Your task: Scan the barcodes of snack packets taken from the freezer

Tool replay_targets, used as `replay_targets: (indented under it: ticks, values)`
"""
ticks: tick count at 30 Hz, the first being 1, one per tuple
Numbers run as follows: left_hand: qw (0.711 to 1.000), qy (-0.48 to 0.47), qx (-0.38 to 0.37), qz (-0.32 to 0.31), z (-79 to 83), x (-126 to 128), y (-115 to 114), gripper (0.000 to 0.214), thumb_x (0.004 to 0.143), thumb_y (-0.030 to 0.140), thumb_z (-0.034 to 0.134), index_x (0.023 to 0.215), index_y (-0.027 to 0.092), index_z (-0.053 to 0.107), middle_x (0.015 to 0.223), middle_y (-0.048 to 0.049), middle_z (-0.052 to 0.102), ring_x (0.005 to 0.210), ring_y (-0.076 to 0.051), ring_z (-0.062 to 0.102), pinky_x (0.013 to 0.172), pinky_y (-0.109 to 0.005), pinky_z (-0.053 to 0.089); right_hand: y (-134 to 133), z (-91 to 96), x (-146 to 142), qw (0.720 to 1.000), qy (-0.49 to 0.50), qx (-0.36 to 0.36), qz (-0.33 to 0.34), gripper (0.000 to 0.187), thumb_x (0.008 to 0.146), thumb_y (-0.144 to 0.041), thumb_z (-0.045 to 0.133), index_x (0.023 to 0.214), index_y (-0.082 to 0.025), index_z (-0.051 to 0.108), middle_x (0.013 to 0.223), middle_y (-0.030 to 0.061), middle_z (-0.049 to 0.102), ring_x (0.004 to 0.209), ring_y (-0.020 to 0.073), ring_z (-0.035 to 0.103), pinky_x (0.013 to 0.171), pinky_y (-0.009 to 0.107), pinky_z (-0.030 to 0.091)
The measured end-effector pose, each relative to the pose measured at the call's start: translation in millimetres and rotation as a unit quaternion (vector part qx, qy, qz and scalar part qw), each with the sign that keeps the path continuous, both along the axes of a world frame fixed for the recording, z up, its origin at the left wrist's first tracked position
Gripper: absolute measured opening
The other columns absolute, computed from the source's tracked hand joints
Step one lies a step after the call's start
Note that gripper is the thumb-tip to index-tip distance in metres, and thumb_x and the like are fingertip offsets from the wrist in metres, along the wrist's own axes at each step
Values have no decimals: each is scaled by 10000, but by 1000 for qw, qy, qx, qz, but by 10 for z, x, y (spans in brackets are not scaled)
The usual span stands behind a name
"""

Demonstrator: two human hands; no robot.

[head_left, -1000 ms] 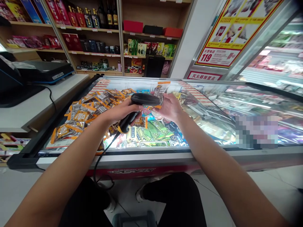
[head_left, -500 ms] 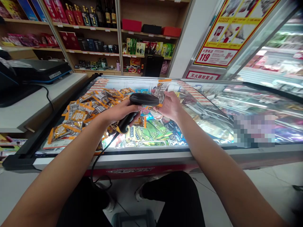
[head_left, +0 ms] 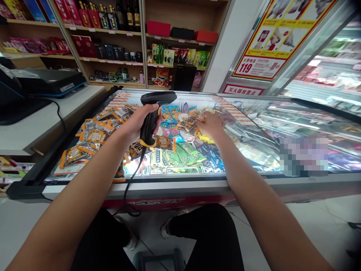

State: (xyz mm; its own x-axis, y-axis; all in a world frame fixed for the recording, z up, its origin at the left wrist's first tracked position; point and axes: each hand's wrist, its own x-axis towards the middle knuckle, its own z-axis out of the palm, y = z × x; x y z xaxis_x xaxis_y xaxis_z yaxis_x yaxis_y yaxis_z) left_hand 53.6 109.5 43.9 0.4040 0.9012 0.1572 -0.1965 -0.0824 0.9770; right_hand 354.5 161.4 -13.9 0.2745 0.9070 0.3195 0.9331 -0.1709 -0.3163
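Observation:
My left hand (head_left: 143, 119) is wrapped around the handle of a black barcode scanner (head_left: 149, 128) with yellow trim. Its head is raised over the chest freezer (head_left: 180, 184), and a black cable hangs from the grip. My right hand (head_left: 212, 125) is lowered among the packets, thumb and fingers closed about an orange-edged snack packet (head_left: 188, 122); part of the packet and some fingertips are hidden. To the left lies a heap of similar orange-edged packets (head_left: 96, 136). Green packets (head_left: 186, 154) and blue packets (head_left: 207, 156) show below my hands.
A glass lid (head_left: 270, 128) covers the freezer's right part. At left stands a white counter (head_left: 25, 131) carrying a black scale (head_left: 53, 81). Behind are shelves (head_left: 113, 34) with bottles and boxes. My knees and a stool (head_left: 158, 259) are below the freezer edge.
The scanner has risen and moved left, turning more upright in my left hand. My right hand has moved slightly right, and the packet it held upright beside the scanner is now down among the others.

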Motion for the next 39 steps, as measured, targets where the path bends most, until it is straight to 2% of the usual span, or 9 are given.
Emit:
replay_targets:
  ticks: [2, 5, 8, 11, 15, 18, 22, 25, 39]
  values:
    - [1000, 1, 2, -4, -13, -8, 18, 317, 826, 505, 642, 813, 200, 558, 627, 7, 602, 416, -115, 539, 428, -247, 432, -51, 41, -52, 998, 24, 42, 44, 622, 899, -518, 705, 1417, -181, 632, 1443, 244, 567, 1421, 528, 410, 1139, 730, 321]
    - [1000, 10, 4, -4, -27, -7, 22, 310, 830, 502, 633, 809, 203, 555, 634, 6, 607, 422, -113, 541, 435, -247, 433, -183, 94, -231, 954, 130, 85, 255, 517, 924, -501, 717, 1372, -248, 672, 1382, 183, 623, 1366, 441, 508, 1155, 651, 381]
    - [1000, 13, 3, -3, -24, 4, 0, 307, 837, 498, 634, 814, 203, 553, 638, 7, 605, 423, -112, 540, 429, -245, 422, -341, 47, -534, 864, 201, -5, 462, 495, 900, -546, 778, 1343, -346, 689, 1356, 106, 671, 1219, 364, 627, 1085, 587, 482]
    - [1000, 17, 0, -6, -13, 6, -19, 315, 835, 500, 643, 803, 199, 555, 637, 3, 607, 422, -112, 537, 430, -249, 428, -440, -70, -846, 836, 136, -73, 526, 693, 738, -555, 921, 1354, -345, 683, 1384, 108, 655, 1268, 400, 600, 1110, 614, 464]
    - [999, 27, 7, -15, -17, -7, -5, 328, 859, 510, 632, 788, 198, 562, 614, -8, 605, 428, -121, 540, 439, -249, 436, -413, -118, -953, 854, 100, -79, 505, 497, 785, -497, 867, 1222, -299, 738, 1245, 125, 691, 1226, 408, 602, 1083, 618, 459]
    - [1000, 13, 13, -22, -38, -8, 14, 323, 859, 507, 641, 801, 199, 566, 617, -4, 596, 424, -121, 537, 438, -250, 434, -333, -31, -788, 856, 275, -122, 420, 440, 834, -570, 799, 1184, -311, 735, 1206, 116, 720, 1164, 383, 635, 1039, 607, 483]
    - [999, 19, 5, -35, -65, 9, -2, 333, 857, 505, 655, 787, 192, 566, 666, -11, 611, 442, -114, 554, 444, -248, 445, -268, 99, -573, 728, 558, -160, 363, 427, 880, -622, 685, 1174, -313, 707, 1285, 72, 737, 1242, 351, 642, 1071, 586, 488]
    - [998, 47, 0, -52, -76, 14, -30, 337, 875, 497, 651, 770, 185, 578, 679, -19, 621, 459, -122, 578, 459, -256, 469, -254, 146, -538, 662, 632, -125, 383, 423, 870, -623, 670, 1139, -299, 710, 1280, 56, 752, 1263, 344, 641, 1097, 577, 483]
    - [975, 145, -3, -170, -126, 48, -63, 390, 903, 538, 679, 949, 151, 662, 709, -54, 693, 501, -159, 657, 470, -254, 511, -209, 170, -503, 674, 654, -21, 343, 414, 789, -648, 765, 1025, -331, 642, 1084, 33, 756, 1166, 284, 664, 916, 440, 570]
